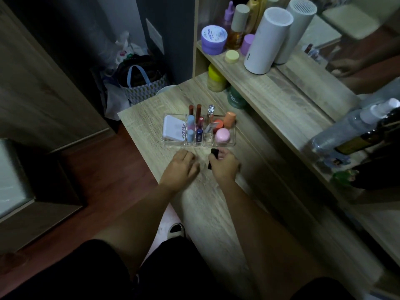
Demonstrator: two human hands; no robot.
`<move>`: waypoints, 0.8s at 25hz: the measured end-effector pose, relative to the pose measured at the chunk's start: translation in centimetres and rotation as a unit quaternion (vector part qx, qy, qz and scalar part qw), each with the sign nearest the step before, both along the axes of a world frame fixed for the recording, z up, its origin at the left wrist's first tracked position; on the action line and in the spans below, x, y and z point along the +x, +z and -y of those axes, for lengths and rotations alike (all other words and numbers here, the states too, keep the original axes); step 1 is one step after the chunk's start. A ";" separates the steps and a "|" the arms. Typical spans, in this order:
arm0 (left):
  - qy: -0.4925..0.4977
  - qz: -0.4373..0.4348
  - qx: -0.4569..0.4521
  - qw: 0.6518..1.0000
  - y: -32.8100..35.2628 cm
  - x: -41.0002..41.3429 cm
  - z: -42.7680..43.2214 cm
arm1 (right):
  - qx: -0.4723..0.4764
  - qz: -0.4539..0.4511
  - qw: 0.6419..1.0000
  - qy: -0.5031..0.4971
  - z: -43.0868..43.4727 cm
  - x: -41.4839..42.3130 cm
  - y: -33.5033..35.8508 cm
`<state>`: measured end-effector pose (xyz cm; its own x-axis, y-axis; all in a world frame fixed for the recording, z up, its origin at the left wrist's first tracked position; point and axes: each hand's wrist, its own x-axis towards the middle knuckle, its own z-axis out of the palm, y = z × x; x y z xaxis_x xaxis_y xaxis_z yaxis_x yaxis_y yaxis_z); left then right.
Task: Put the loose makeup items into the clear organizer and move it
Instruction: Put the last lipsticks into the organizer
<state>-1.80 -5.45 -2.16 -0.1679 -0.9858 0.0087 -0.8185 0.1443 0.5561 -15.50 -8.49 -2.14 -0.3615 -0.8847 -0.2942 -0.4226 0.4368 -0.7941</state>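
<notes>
Wooden vanity (pixel 216 202) — right hand (pixel 224 166) fingers grip black tube (pixel 213 156); left hand (pixel 181 167) open

Clear organizer (pixel 225 143): compartmented, set upright on wooden surface (pixel 151 118), filled with white compact (pixel 173 128), upright lip tubes (pixel 195 118), pink jar (pixel 222 135). Black item (pixel 213 153): held just before it.

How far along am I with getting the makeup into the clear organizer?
Mostly done: the clear organizer already holds the white compact, lip tubes and the pink jar. In hand: your right hand grips a small black item just in front of it; your left hand rests on the desk. Left: slot that in, then move the organizer.
</notes>
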 end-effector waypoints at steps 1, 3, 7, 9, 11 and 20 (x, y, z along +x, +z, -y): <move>-0.023 0.008 -0.003 1.000 -0.1 0.0 0.0 | -0.021 0.028 0.999 -0.001 -0.1 -0.5 0.2; -0.065 0.019 -0.009 0.998 -0.5 0.1 -0.1 | -0.053 0.059 0.997 0.010 -0.1 -1.6 0.4; -0.154 0.063 -0.020 0.986 -1.9 0.5 -0.3 | -0.108 0.086 0.990 0.035 1.1 -3.2 1.0; -0.171 0.083 0.015 0.982 -2.6 0.6 -0.4 | -0.124 0.086 0.987 0.053 1.9 -3.3 1.5; -0.168 0.090 0.030 0.981 -3.1 0.5 -0.5 | -0.126 0.081 0.986 0.078 2.4 -3.0 1.7; -0.171 0.078 0.022 0.982 -3.4 0.7 -0.3 | -0.121 0.047 0.978 0.162 4.1 -1.6 1.9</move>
<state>-1.08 -5.13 -5.58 -0.4852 -0.8703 -0.0849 -0.8019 0.4041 0.4401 -17.14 -12.62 -0.26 -0.0326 -0.9962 -0.0807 -0.4272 0.0869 -0.9000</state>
